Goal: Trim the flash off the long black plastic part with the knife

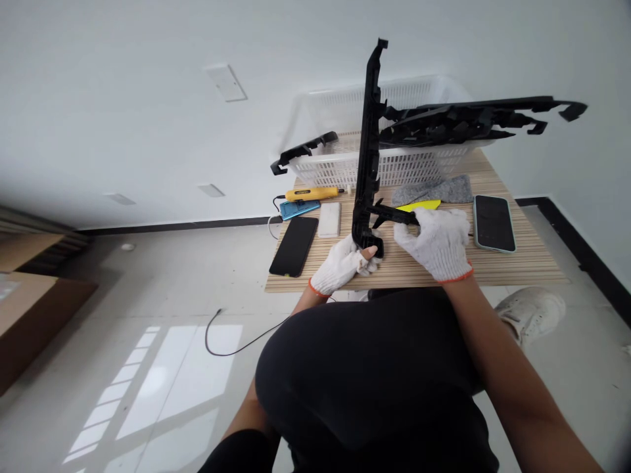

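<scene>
Black plastic frame (369,131) stood upright on the tabletop (517,263), base gripped by gloved left hand (342,264), side bracket pinched by gloved right hand (438,242), white basket (340,164) behind, phones alongside.

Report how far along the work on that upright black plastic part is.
Looks done: more black parts lie across the white basket, though finished or waiting I cannot tell. In hand: the left hand steadies the upright black plastic part at its base on the table; the right hand grips a side piece. Untouched: the yellow screwdriver.
</scene>
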Demonstrator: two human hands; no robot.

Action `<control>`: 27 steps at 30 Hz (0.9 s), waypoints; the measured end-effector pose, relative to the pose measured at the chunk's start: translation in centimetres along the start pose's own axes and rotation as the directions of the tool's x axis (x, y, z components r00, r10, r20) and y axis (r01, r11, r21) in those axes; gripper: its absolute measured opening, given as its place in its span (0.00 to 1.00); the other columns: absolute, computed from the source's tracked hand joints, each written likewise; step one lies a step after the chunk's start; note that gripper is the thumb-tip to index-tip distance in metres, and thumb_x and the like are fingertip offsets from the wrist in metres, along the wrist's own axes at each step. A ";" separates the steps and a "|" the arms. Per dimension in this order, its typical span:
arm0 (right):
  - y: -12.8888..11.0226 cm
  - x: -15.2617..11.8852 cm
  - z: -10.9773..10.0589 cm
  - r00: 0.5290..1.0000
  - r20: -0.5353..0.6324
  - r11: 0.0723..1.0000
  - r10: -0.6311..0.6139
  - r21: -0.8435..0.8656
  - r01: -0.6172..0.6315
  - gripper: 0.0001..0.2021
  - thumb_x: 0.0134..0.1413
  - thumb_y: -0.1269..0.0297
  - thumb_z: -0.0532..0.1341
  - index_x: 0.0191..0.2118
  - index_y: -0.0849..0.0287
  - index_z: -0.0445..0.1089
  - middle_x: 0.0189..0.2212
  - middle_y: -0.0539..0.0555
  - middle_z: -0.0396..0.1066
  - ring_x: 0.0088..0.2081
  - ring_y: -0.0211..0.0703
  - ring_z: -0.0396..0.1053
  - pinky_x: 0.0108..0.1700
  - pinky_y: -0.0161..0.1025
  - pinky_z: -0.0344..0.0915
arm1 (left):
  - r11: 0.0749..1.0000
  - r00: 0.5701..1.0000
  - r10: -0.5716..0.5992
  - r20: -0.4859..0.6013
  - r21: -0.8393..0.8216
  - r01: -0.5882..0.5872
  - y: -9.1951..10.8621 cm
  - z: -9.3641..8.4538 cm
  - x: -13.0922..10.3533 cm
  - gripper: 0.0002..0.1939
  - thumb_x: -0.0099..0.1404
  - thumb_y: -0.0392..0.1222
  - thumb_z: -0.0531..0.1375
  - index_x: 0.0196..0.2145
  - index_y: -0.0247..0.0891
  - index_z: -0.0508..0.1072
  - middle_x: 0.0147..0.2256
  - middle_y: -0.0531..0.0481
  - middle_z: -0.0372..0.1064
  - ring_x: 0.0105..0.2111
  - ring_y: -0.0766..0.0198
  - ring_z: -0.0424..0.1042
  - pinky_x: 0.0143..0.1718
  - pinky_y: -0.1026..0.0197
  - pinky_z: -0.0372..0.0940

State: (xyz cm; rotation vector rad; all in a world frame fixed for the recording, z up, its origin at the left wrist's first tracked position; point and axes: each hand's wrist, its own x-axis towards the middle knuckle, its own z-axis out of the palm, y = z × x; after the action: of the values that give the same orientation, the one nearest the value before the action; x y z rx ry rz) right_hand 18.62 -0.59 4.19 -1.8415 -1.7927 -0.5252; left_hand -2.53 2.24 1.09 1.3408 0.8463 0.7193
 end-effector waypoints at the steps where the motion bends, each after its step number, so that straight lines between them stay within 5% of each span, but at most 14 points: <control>1: 0.0 0.0 0.0 1.000 -0.001 1.000 -0.006 0.006 0.006 0.21 0.63 0.49 0.56 0.34 0.60 0.78 0.25 0.60 0.76 0.29 0.51 0.70 0.38 0.49 0.56 | 1.000 1.000 -0.002 0.000 -0.002 0.002 0.0 0.0 0.0 0.25 0.63 0.61 0.68 0.42 0.35 0.68 0.34 0.44 0.79 0.25 0.66 0.76 0.23 0.66 0.71; 9: -0.3 0.0 0.2 1.000 -0.012 0.991 0.000 0.133 0.001 0.23 0.62 0.56 0.57 0.57 0.58 0.78 0.30 0.57 0.79 0.33 0.51 0.73 0.45 0.50 0.59 | 1.000 1.000 -0.001 -0.007 0.000 0.001 0.1 0.1 0.0 0.26 0.62 0.61 0.68 0.41 0.35 0.68 0.33 0.44 0.79 0.24 0.66 0.76 0.23 0.66 0.71; 27: -0.6 0.5 0.8 0.986 0.097 0.988 -0.132 0.092 0.124 0.26 0.66 0.63 0.52 0.68 0.50 0.69 0.35 0.55 0.75 0.34 0.47 0.67 0.45 0.50 0.52 | 1.000 1.000 -0.010 -0.012 -0.006 0.010 0.1 0.2 0.1 0.26 0.62 0.60 0.69 0.39 0.35 0.68 0.32 0.44 0.78 0.24 0.67 0.75 0.22 0.66 0.71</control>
State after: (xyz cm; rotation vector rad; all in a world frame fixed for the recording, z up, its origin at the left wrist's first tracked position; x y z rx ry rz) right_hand 17.94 0.32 3.91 -1.7323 -1.9807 -0.4000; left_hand -2.32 2.19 1.19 1.3270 0.8598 0.7224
